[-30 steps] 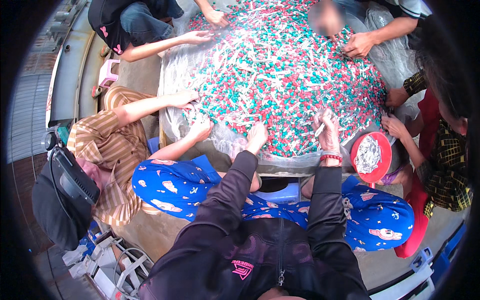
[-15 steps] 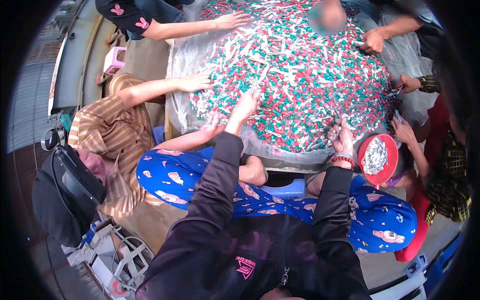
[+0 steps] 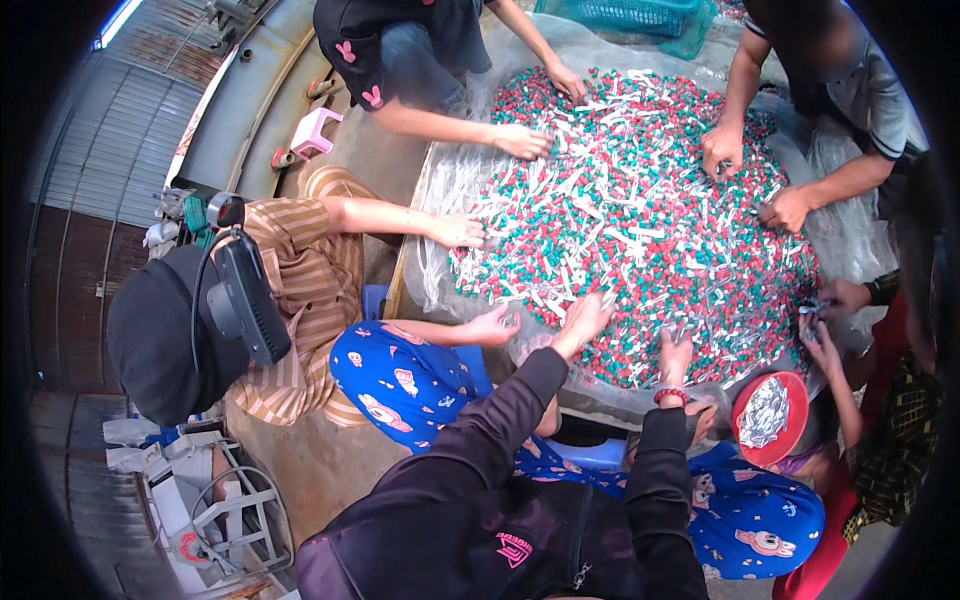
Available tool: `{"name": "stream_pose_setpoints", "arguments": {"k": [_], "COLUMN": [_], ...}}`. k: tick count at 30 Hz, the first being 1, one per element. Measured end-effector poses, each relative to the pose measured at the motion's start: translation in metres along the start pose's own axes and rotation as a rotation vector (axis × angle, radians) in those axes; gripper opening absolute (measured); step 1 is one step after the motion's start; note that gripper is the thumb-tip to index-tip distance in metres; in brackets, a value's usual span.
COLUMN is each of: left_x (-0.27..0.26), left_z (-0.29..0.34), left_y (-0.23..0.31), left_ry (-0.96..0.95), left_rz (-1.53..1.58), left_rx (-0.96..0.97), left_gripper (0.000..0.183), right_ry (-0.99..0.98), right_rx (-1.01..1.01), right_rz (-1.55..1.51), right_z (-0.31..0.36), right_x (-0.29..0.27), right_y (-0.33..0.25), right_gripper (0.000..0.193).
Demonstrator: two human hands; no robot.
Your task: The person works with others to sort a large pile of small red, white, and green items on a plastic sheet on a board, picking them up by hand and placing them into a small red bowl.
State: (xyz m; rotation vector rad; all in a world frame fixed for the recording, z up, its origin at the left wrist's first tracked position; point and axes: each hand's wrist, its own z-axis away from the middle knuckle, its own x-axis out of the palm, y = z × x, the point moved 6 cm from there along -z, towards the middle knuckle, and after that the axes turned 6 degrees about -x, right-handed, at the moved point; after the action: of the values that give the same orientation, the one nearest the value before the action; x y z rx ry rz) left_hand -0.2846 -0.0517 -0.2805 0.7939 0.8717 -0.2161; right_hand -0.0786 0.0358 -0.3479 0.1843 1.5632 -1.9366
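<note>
A broad heap of small red and green pieces (image 3: 640, 210), mixed with white and silvery strips, lies on a clear plastic sheet (image 3: 440, 215). At the near edge of the heap, my left hand (image 3: 586, 320) has its fingers drawn together beside some white strips; whatever they grip is too small to make out. My right hand (image 3: 677, 355), with a red bead bracelet at the wrist, is to the right of it. Its fingers are bent into the pieces, and their tips are partly lost among them. To the right of that hand, a red bowl (image 3: 797, 420) holds silvery strips.
Co-workers' hands reach into the heap from the left (image 3: 460, 231), far side (image 3: 524, 141) and right (image 3: 722, 150). A teal basket (image 3: 640, 17) stands beyond it. On the floor at far left is a pink stool (image 3: 316, 131); white metal equipment (image 3: 215, 510) stands lower left.
The view has shifted, so the heap appears lower and farther right. My hands are closer together, the left drawn back to the near edge. The far co-worker has two hands on the heap.
</note>
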Motion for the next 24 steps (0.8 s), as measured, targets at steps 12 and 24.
{"name": "stream_pose_setpoints", "arguments": {"k": [12,24], "left_x": [0.021,0.045], "left_z": [-0.021,-0.018], "left_y": [0.048,0.086], "left_ry": [-0.257,-0.045], "left_rz": [0.070,-0.230], "left_rx": [0.127,0.297], "left_gripper": [0.038,0.056], "right_ry": [0.108,-0.035], "right_rx": [0.359,0.114], "right_rz": [-0.052,0.253], "right_z": [-0.015,0.000], "right_x": [-0.095,-0.023], "right_y": [0.039,0.021], "right_gripper": [0.057,0.035]}}
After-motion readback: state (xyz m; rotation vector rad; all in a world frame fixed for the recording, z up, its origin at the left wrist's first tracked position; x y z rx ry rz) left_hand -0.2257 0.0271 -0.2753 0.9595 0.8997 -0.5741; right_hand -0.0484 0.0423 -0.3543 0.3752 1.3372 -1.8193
